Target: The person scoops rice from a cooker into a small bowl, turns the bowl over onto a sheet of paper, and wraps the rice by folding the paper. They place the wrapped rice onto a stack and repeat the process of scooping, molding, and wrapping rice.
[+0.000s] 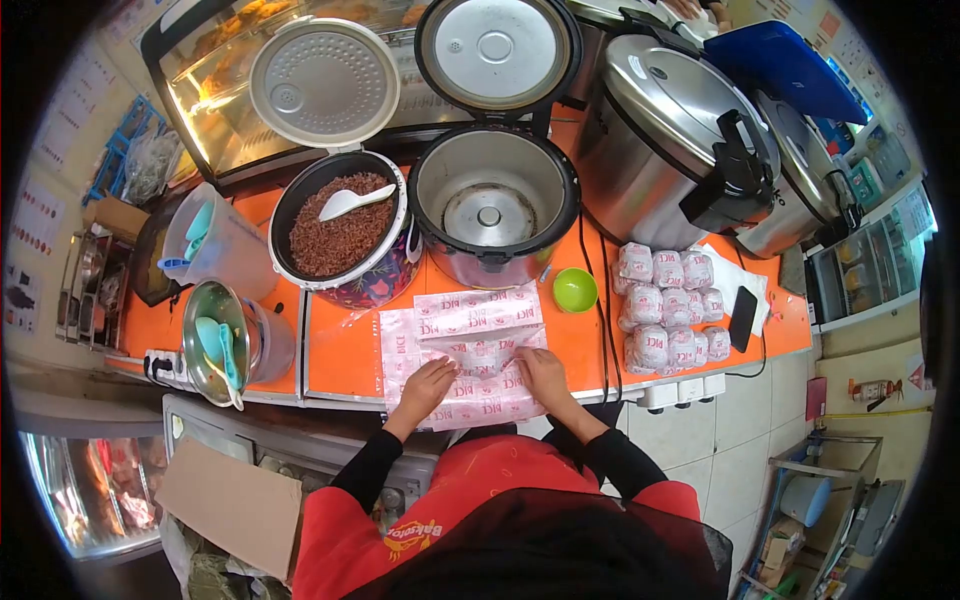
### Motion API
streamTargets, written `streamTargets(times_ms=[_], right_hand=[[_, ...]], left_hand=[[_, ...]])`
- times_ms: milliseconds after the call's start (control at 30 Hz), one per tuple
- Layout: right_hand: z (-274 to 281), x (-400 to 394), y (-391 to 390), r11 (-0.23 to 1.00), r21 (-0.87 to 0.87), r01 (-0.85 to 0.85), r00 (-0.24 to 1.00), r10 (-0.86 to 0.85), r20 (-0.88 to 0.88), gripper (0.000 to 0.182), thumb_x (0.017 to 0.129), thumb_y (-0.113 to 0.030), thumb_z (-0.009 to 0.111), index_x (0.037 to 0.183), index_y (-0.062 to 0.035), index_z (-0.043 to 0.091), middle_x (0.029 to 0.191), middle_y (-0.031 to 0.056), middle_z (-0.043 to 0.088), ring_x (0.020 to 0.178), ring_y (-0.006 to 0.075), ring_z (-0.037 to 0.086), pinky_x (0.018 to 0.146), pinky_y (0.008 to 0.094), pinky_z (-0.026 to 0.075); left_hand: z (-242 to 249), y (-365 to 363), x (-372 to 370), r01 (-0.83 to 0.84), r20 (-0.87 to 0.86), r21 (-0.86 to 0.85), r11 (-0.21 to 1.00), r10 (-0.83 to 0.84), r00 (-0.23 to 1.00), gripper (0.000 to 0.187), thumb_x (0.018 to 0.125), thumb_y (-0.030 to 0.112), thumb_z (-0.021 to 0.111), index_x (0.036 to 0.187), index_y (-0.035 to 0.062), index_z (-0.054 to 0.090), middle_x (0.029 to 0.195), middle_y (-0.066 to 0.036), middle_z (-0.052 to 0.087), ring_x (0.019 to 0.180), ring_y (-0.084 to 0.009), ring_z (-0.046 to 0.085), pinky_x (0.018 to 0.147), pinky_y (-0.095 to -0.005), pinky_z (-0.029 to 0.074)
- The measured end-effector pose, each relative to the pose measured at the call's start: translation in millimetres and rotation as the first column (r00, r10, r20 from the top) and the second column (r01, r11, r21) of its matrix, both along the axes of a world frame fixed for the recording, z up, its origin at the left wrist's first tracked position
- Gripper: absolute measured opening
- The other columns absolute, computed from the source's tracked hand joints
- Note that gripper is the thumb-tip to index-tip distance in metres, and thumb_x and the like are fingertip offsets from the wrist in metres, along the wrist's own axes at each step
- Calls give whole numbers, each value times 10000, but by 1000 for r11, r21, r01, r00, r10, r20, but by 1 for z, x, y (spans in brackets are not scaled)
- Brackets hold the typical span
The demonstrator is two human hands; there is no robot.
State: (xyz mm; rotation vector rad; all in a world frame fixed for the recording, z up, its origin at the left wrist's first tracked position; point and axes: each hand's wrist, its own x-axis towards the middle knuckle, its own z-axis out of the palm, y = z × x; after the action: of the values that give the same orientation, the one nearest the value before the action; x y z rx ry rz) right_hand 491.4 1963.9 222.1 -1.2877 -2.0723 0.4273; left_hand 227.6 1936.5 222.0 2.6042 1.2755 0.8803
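Both hands are at the printed wrapping paper near the front edge of the orange counter. My left hand (430,388) has its fingers closed at the left end of a folded part of the paper (478,315). At the right end of the same fold, my right hand (541,378) also has its fingers closed on the paper. More printed sheets lie flat beneath. Behind them stands a pot of reddish-brown rice (330,240) with a white scoop (357,201) on top. A small green bowl (575,290) is just right of the paper.
An open, empty cooker (490,200) stands behind the paper. Wrapped rice packets (648,305) are stacked at the right, beside a phone (743,317). Large steel cookers (650,140) stand behind them. Containers with utensils (235,345) are at the left. Black cables cross the counter.
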Motion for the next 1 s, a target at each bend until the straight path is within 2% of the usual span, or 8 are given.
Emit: streamTargets(times_ms=[200, 300, 433, 533, 633, 733, 900, 1000], right_hand=[[2, -6, 8, 994, -108, 20, 996, -11, 83, 261, 761, -105, 619, 1003, -72, 526, 857, 138, 584, 720, 309, 573, 646, 395, 458], [14, -15, 25, 988, -157, 12, 978, 20, 206, 383, 721, -107, 653, 1076, -91, 509, 999, 141, 542, 739, 319, 566, 669, 415, 454], [37, -18, 54, 988, 33, -153, 903, 126, 411, 456, 728, -117, 607, 1169, -83, 497, 1195, 126, 483, 905, 337, 572, 795, 434, 427], [20, -18, 63, 940, 193, -280, 913, 198, 358, 470, 744, -91, 547, 1210, -83, 485, 1194, 144, 508, 1015, 334, 549, 904, 418, 390], [1, -20, 41, 951, -262, -163, 916, 245, 319, 459, 759, -60, 492, 1218, -45, 476, 1198, 166, 525, 1118, 320, 502, 970, 400, 359], [-3, -30, 10, 998, -61, -34, 991, 42, 126, 483, 740, 17, 484, 1223, 5, 453, 1159, 192, 547, 1149, 335, 474, 981, 408, 356], [-4, -22, -3, 956, -261, -133, 983, 161, 89, 745, 703, -125, 564, 1353, 23, 233, 1392, 216, 283, 1326, 318, 230, 1084, 453, 156], [-3, -17, -4, 947, -270, -174, 985, 172, -32, 806, 690, -163, 603, 1352, 50, 196, 1383, 240, 280, 1315, 343, 241, 1083, 454, 169]], left_hand=[[1, 13, 19, -248, 71, -190, 950, 265, 962, 330, 704, 78, 647, 1018, 33, 552, 800, -128, 598, 796, -285, 592, 711, -363, 488], [31, 31, 35, -429, -159, -557, 711, 416, 896, 484, 695, 76, 650, 1144, 40, 476, 848, -146, 574, 821, -287, 565, 699, -386, 474], [60, 56, 36, -309, -311, -299, 903, 214, 926, 564, 682, 73, 633, 1216, 26, 457, 1107, -175, 521, 1079, -286, 476, 821, -391, 444], [17, 59, 31, -166, -324, -114, 980, 121, 938, 449, 711, 69, 587, 1148, -10, 519, 1118, -178, 541, 1090, -293, 496, 893, -379, 424], [4, 37, 38, -301, -244, -329, 895, 227, 943, 361, 744, 57, 535, 1092, -36, 557, 1132, -187, 554, 1098, -299, 512, 948, -385, 398], [-12, 17, 48, -381, -123, -67, 922, 371, 920, 364, 752, 39, 511, 1104, -43, 551, 1093, -181, 584, 1062, -296, 546, 971, -384, 387], [-8, -9, 65, -352, -202, -392, 850, 294, 934, 880, 731, 282, 585, 1347, -130, 112, 1408, -311, 132, 1334, -417, 97, 1099, -467, 73], [-4, -6, 83, -185, 101, -499, 847, 268, 958, 840, 758, 252, 578, 1349, -127, 117, 1407, -306, 149, 1331, -415, 109, 1098, -451, 73]])
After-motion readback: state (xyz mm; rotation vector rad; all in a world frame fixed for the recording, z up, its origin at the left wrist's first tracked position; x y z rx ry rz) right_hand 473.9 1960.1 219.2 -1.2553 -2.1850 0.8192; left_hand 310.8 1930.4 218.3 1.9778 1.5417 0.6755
